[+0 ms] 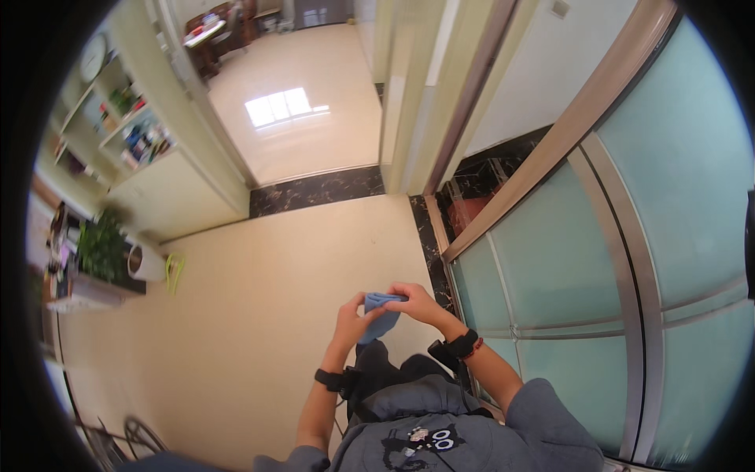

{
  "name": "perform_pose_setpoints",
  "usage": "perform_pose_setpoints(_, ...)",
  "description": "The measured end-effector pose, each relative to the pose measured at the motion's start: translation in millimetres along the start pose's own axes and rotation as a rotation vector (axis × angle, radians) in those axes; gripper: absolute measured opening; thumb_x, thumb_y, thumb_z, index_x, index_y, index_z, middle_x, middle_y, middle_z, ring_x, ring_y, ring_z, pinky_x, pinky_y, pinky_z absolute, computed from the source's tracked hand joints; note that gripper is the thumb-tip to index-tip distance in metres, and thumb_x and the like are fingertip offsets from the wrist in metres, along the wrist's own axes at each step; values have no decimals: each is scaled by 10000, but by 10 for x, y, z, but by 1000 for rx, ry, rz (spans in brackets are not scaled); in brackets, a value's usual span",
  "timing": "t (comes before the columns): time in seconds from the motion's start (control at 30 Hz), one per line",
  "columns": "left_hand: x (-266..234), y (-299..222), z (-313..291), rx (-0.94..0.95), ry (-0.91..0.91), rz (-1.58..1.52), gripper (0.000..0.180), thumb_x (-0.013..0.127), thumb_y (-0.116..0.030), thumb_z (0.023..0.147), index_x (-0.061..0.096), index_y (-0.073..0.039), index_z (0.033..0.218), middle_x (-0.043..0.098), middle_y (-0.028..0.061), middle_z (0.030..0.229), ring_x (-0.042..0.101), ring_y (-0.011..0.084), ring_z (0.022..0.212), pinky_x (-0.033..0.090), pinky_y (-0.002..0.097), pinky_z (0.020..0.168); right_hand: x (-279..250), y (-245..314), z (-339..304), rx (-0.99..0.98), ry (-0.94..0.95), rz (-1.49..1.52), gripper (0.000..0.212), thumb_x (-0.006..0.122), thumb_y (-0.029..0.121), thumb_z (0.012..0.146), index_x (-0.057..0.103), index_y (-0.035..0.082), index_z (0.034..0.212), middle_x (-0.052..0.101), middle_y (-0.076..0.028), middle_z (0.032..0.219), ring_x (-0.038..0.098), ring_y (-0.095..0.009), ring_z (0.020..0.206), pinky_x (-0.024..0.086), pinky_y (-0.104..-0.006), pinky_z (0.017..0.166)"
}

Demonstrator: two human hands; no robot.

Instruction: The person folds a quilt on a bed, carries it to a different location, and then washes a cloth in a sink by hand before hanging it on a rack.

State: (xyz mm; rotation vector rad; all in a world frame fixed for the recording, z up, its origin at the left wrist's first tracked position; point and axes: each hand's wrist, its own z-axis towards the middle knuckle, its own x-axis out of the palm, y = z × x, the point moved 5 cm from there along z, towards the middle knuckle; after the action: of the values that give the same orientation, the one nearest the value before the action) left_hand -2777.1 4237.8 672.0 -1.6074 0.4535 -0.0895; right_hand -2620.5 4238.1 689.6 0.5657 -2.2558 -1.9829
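I am looking down on one pale floor (220, 330) that is spreading out beneath the blue cloth (381, 327). One sliding door (550, 267) of frosted glass is standing to the right of the cloth, and one cream shelf cabinet (177, 193) is standing well beyond it to the left. One leafy plant (102, 244) is sitting far left of the cloth, with one white container (145, 262) just on the cloth's side of the leaves. One yellow-green looped item (174, 271) is resting left of the cloth too, nearer than the container.

I am seeing two hands at work on the cloth. The left hand (351, 322) is pinching its left side, nearly closed; the right hand (417, 304) is gripping its upper right edge, fingers curled in. The single cloth, folded, is hanging between both hands. Two black wristbands (338, 381) are sitting below the cloth, one per wrist.
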Motion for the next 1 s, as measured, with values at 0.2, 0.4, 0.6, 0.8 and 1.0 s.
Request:
perform_pose_setpoints(0.2,23,-520,1911,21,261,-167,293,569,-192,834,545,-21,1070,623,95,831,575,126,767,459,274,694,-1320,526,1047,58,-329,386,131,611,120,794,572,39,889,569,-16,713,523,-75,714,417,-217,658)
perform_pose_setpoints(0.4,780,-893,3507,179,225,-11,239,574,-217,828,535,-6,932,553,221,688,558,363,641,432,358,582,-2765,267,1651,-135,-369,1089,162,504,177,873,543,62,980,594,-39,756,540,-104,717,402,-214,673)
perform_pose_setpoints(0.6,1253,-1169,4971,110,255,12,251,572,-237,833,559,2,910,582,162,681,579,236,621,440,329,590,-4038,-121,2373,77,-442,844,491,543,334,870,404,51,1246,502,-68,1154,486,-131,1052,366,-264,905)
perform_pose_setpoints(0.8,1681,-1797,6547,188,251,59,273,580,-235,839,544,-20,1003,589,110,699,539,125,625,435,273,583,-5262,210,3296,71,-340,657,439,633,183,814,482,14,1190,551,-27,1078,488,-89,1004,399,-248,855)
perform_pose_setpoints(1.0,2690,-2305,7962,323,322,2,485,633,-73,765,419,-22,1197,543,127,1050,516,237,1026,393,319,877,-6873,129,3731,-6,-816,511,243,655,125,757,590,0,954,560,-15,949,496,-75,883,397,-230,755)
